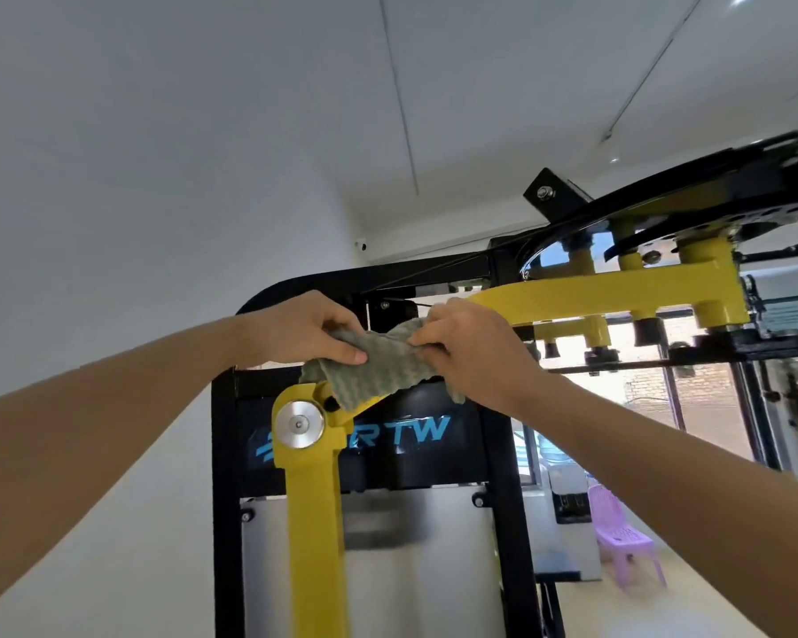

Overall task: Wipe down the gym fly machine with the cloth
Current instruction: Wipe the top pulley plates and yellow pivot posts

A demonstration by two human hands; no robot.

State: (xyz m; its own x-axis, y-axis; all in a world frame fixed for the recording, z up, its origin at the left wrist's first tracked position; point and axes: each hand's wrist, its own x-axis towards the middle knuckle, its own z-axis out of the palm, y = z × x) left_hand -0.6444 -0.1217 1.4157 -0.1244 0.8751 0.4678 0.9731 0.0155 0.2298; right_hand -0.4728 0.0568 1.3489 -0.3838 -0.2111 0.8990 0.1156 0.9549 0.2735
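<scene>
overhead, yellow arm (618, 285), white ceiling (480, 85)

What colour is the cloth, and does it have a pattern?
Grey-green cloth with a wavy ribbed texture, seen in the head view.

Grey-green waffle-textured cloth (378, 361), centre frame: soft, matt, ridged weave. Yellow painted metal arm (314, 522), lower centre: smooth, semi-gloss. Round brushed-steel pivot cap (299, 424): bright, polished. Black metal frame (224, 499): glossy paint. Lilac plastic chair (623, 545), lower right: smooth.
</scene>
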